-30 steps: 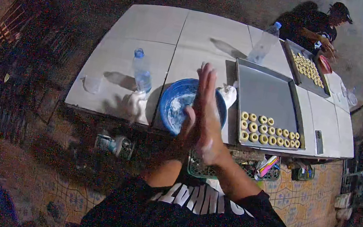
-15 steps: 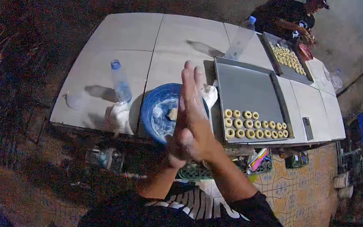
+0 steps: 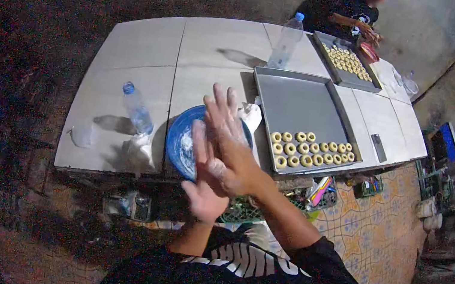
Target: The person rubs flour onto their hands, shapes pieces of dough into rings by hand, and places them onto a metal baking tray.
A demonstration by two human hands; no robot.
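My left hand point(image 3: 207, 200) and my right hand point(image 3: 236, 159) are laid palm against palm, fingers stretched out and dusted with white powder. My right hand lies across the left; whatever is between the palms is hidden. Below them is a blue round bowl point(image 3: 174, 143) with white powder inside, partly covered by my hands. To its right lies a large grey metal tray point(image 3: 307, 104). Rows of small pale dough rings point(image 3: 302, 149) fill the tray's near end.
A clear bottle point(image 3: 137, 109) and a white bag point(image 3: 141, 150) stand left of the bowl. Another bottle point(image 3: 286, 42) is behind the tray. Far right, a person point(image 3: 356, 18) works beside a second tray point(image 3: 346, 72) of dough pieces. A dark flat object point(image 3: 378, 148) lies near the table's right edge.
My hands have shifted against each other; the left fingers now show beside the right ones. The view has moved slightly, and the lump seen in the bowl before is no longer visible.
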